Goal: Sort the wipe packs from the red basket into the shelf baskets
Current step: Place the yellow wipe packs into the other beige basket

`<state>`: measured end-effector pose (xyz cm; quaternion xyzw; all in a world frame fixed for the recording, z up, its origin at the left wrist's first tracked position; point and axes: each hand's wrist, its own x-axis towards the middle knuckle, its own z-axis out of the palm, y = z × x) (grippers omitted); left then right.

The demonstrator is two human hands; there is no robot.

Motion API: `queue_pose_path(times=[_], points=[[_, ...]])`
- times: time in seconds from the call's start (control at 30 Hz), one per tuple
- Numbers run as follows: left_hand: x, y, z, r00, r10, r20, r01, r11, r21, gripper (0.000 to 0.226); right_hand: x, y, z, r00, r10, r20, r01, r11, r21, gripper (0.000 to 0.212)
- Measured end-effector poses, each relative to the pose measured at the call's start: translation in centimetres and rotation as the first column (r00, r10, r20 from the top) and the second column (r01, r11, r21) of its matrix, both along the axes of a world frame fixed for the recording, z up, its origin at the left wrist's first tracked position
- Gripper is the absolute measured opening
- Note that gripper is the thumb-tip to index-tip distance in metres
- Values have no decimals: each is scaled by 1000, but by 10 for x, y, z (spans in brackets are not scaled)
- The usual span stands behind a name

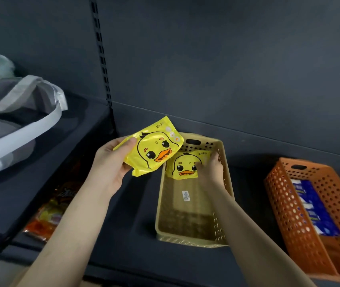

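Beige basket (187, 237), on shelf (136, 206): landmark.
Duck wipe pack (154, 148): yellow, held over the basket's far-left corner, left hand (111, 160) clamped on its left edge.
Second duck pack (182, 166): inside the basket, at its far wall. Right hand (210, 168) touches it, grip unclear through blur.
Orange basket (289, 204): right of the beige basket, holds blue packs (310, 210).

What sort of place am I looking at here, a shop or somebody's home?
Most likely a shop or stockroom. Dark metal shelving with a slotted upright carries a beige basket and an orange basket of blue packs, and the left hand holds a yellow duck wipe pack.
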<state>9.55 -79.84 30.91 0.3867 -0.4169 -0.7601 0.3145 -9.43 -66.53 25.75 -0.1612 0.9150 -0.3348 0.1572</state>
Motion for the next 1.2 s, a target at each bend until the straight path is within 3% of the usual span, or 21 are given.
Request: queue_pose_path(times=[0.07,0.13,0.23,0.27,0.3,0.33,0.37,0.4,0.47,0.53,0.63,0.77,0.83,0.97,1.07,1.2], points=[[-3,-3,-1,1000,-3,6,3,1000,6,21,0,-2,-4,997,54,-53,-49,995,82,77],[-5,-7,-2,1000,-11,18,11,1000,2,22,0,-1,-2,985,77,-153,-65,995,82,72],[-6,-12,-2,1000,-22,18,22,1000,-1,21,-1,6,11,914,51,-403,-111,985,-129,48],[-7,-13,-1,999,-38,20,38,999,-4,19,-3,9,19,933,30,-359,-119,966,-229,41],[-10,-13,1,998,-68,20,68,998,-9,16,-3,12,30,979,33,-200,-99,938,-331,38],[-14,-12,3,994,-110,19,111,994,-17,15,-1,15,41,994,88,59,-53,897,-438,39],[-19,-9,5,987,-161,17,162,987,-22,15,1,19,50,932,170,320,18,860,-509,42],[-24,-6,8,976,-215,18,216,976,-28,15,2,23,56,846,243,474,52,848,-527,46],[-37,4,9,949,-313,38,315,947,-57,12,1,31,60,763,346,547,16,835,-550,51],[-49,13,4,930,-348,119,365,915,-175,13,1,40,63,793,352,496,-24,833,-553,46],[-61,19,-14,903,-267,336,406,785,-469,26,-1,59,68,925,253,282,-103,885,-455,24],[-64,22,-30,815,-324,480,550,693,-466,51,5,78,71,984,175,43,-166,973,-162,16],[-64,27,-34,779,-390,491,607,665,-435,57,18,73,65,980,174,98,-167,983,-76,20],[-64,29,-36,787,-435,438,604,689,-401,54,43,51,31,953,66,296,-54,997,-47,41],[-64,26,-37,782,-428,453,607,689,-396,53,44,45,9,963,19,269,-44,995,87,52],[-64,28,-40,782,-429,452,606,691,-394,53,40,40,6,976,40,216,-97,961,261,51]])
